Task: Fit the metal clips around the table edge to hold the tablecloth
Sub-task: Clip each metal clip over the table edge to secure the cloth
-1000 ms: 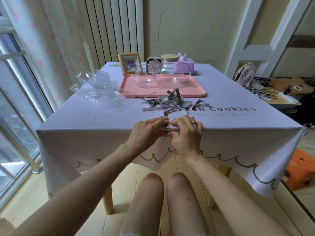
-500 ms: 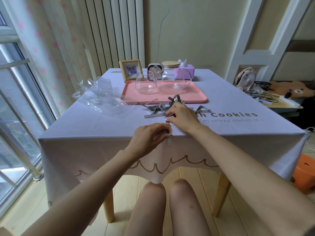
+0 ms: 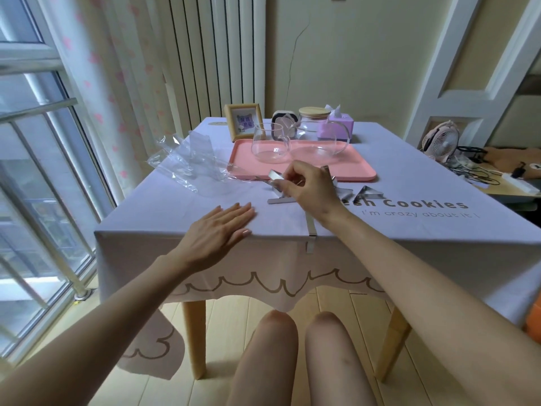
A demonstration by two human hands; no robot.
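Metal clips (image 3: 368, 194) lie loose in a heap on the tablecloth (image 3: 175, 206), centre of frame, just below the pink tray (image 3: 360, 171). The heap is partly hidden behind the right hand (image 3: 307, 186). One fitted clip (image 3: 310, 234) sits over the near worktop edge, centre of frame: strip flat on the cloth top, tail hanging down over the drop. Cloth looks smooth at that spot.

Right hand: fingers and thumb clamped on a single held clip (image 3: 276, 174), raised just above the heap. Its bright end sticks out to the left of the fingertips. Judgement: this is the next clip, taken up for fitting.

Left hand (image 3: 222, 227): fingers straight and together, palm down on the cloth at the near edge, left of the fitted clip and well apart from the held clip. Judgement: it pins and smooths the cloth so nothing slides or wrinkles. It may also mark the next site, toward the left end of the near edge.

Clear plastic wrapper (image 3: 190, 162) lies left of the tray, probably the clips' packaging.

Progress, judged: one clip on, several to go; no clip shows on the other visible edges.
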